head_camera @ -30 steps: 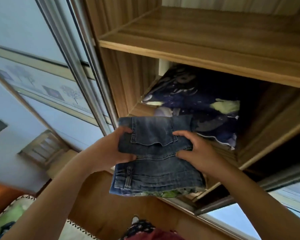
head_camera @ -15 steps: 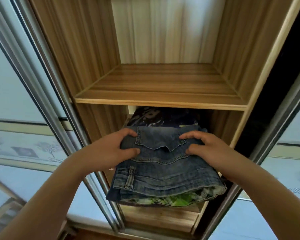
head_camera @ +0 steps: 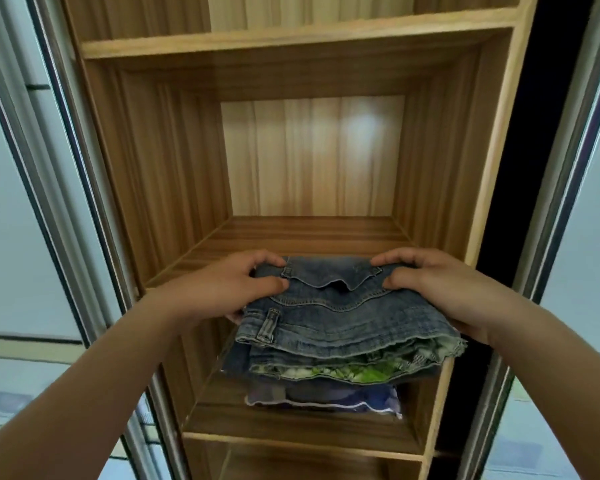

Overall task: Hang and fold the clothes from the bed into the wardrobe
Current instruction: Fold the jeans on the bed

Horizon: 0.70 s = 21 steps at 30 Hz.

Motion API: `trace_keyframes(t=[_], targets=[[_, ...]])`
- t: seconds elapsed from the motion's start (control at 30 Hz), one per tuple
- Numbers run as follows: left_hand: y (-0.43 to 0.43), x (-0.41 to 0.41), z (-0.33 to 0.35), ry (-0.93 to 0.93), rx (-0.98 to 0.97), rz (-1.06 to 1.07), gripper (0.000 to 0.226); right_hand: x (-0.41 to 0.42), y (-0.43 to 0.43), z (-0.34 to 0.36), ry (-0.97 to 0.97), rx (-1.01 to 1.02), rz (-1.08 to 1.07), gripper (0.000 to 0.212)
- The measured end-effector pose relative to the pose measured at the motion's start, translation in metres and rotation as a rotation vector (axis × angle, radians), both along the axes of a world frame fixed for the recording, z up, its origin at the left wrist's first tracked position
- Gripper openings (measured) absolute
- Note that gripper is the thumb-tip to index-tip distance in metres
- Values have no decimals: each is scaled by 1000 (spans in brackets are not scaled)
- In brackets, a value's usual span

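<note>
A person is standing at an open wooden wardrobe (head_camera: 153,168), and both bare arms are reaching forward from the near edge of the view. The left hand (head_camera: 246,289) is gripping the far left corner of a folded pair of blue jeans (head_camera: 343,317), with the fingers curling over the far edge and the thumb pressing down on top of the denim. The right hand (head_camera: 440,289) is doing the same at the far right corner, fingers curled over the edge and thumb lying on the fabric. The jeans are lying flat between the two hands, waistband and belt loop facing near. A green patterned garment (head_camera: 347,370) is showing directly beneath them in the same stack. The far edge of the stack is sitting at the front lip of the middle shelf (head_camera: 309,233), while the near part is jutting out in front of it. I cannot tell whether the stack is touching the boards. On the lower shelf (head_camera: 291,427), under the stack, a folded dark blue fabric (head_camera: 326,398) with a pale trim is lying. Another shelf (head_camera: 291,36) is running across higher up. Pale sliding doors with metal frames are standing on the left (head_camera: 32,202) and the right (head_camera: 586,237) of the wardrobe opening.
</note>
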<state>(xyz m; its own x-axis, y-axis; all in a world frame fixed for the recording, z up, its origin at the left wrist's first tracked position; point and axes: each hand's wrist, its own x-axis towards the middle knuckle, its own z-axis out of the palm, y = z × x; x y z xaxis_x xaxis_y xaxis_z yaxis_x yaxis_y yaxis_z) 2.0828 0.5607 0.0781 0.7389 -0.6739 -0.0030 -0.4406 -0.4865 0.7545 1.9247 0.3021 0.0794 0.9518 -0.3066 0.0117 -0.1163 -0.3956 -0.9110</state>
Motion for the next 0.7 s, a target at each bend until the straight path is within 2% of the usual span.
trace_keyframes(t=[0.23, 0.37, 0.53, 0.7], targets=[[-63, 57, -17, 45, -102, 28, 23, 71, -44, -11, 58, -4, -125, 34], [-97, 86, -28, 6, -118, 57, 19, 115, -64, -21, 86, -172, -216, 34], [-127, 124, -35, -89, 38, 11, 28, 153, -87, -27, 194, -439, -252, 39], [-158, 165, -42, -269, 152, -33, 37, 188, -106, -33, 276, -584, -280, 43]])
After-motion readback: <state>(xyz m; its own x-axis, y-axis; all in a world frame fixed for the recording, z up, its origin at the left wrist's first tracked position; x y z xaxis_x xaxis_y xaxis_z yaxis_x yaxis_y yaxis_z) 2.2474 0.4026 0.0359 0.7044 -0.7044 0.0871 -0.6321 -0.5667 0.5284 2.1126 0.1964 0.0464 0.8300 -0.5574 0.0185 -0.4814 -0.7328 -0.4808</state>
